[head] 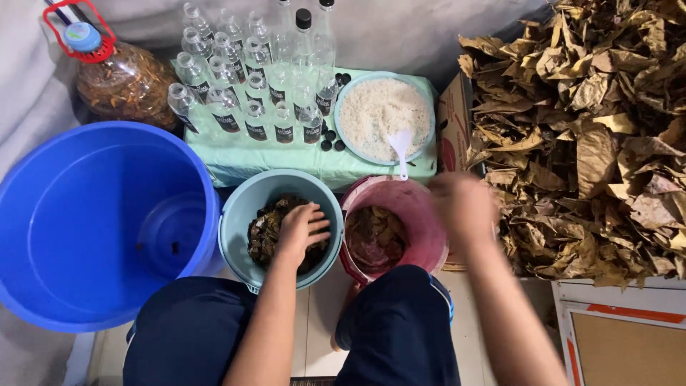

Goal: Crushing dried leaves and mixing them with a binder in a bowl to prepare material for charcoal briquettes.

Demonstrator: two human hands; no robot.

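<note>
Hands first: left hand (pixel 300 230) is down inside the small pale-teal plastic bucket (pixel 239 214), palm on the wet dark leaves (pixel 263 232) in it, fingers spread a bit & not gripping anything I can make out. Right hand (pixel 463 207) is blurred, hovering btw the pink plastic bucket (pixel 427 221) & the big heap of dry brown leaves (pixel 586 136); can't tell if it's wide, closed or holding a leaf.

Pink bucket sits just beside the teal one, touching or nearly so, w/ soaked brown leaves (pixel 375 239) at its bottom. Large blue plastic tub (pixel 43 207) stands on the floor next to the teal bucket, opposite side from the pink one.

Behind the buckets: low surface w/ mint-green cloth (pixel 243 157). Clear glass bottles (pixel 250 78) crowd its far-left part; round pale-blue plate of white rice (pixel 382 111) w/ white plastic spoon (pixel 400 146) sits at its right end, a few black bottle caps (pixel 330 137) lying btw bottles & plate. Big clear jug w/ red handle (pixel 118 75), brownish stuff inside, stands by the surface's left far corner.
</note>
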